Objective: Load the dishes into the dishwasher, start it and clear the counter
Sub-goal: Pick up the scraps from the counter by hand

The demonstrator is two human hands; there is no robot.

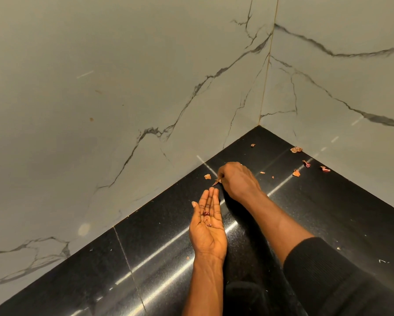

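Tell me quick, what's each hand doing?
Left hand: open, palm up, red bits on it.
Right hand: pinching a scrap.

Head-worn; looks down, close, onto counter (328,213)

You face two pale marble-look walls. The left wall (100,65) fills the view from seven round to twelve o'clock, and the right wall (350,92) takes one to three o'clock. They meet at a thin golden corner joint (267,65) that runs up toward one o'clock. A long dark vein (196,87) crosses the left wall diagonally. A second vein (332,54) sweeps across the right wall at two o'clock. At nine o'clock on the left wall you will find a small brown spot (91,119).
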